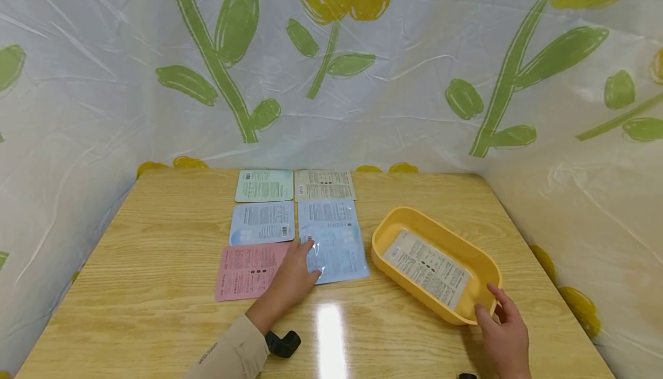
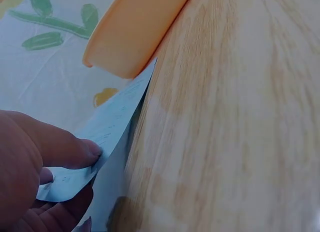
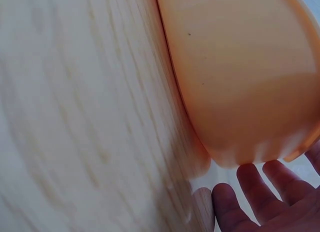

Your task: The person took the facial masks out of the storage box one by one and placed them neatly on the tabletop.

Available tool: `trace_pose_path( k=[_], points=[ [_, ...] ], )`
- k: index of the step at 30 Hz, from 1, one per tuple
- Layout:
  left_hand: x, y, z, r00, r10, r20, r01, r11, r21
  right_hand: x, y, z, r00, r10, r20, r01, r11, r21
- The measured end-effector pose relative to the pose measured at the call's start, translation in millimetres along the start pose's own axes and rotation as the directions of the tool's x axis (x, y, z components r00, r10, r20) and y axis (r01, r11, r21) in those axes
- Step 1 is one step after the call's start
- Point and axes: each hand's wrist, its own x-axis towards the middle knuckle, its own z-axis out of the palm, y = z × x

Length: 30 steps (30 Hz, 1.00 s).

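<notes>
With thumb and fingers my left hand pinches the edge of a light-blue sheet mask packet. In the left wrist view that packet is tilted, its near edge raised off the surface below. It overlaps another blue packet behind it. A pink packet lies partly under my left hand and wrist in the head view. My right hand holds the near right end of a yellow plastic bin, thumb and index finger at its rim. Inside the bin lies a beige packet.
Further packets lie flat on the wooden table: a blue one, a green one and a beige one at the back. A flower-print sheet hangs behind and at both sides.
</notes>
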Motion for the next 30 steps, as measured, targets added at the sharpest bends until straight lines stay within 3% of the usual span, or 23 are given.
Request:
trace_pose_path(
  k=[6, 16, 30],
  points=[
    [-3.1, -4.0, -0.8, 0.999, 0.031, 0.016, -0.032, 0.997, 0.072, 0.4, -0.1, 0.6, 1.000, 0.015, -0.002, -0.015, 1.000, 0.000],
    [-6.6, 0.9, -1.1, 0.996, 0.088, -0.018, -0.083, 0.979, 0.189, -0.5, -0.9, 0.7, 1.000, 0.015, -0.002, -0.015, 1.000, -0.003],
    [-8.4, 4.5, -1.0, 0.990, 0.125, -0.072, -0.100, 0.955, 0.281, -1.1, -4.0, -0.3, 1.000, 0.020, 0.011, -0.020, 1.000, -0.010]
  ],
)
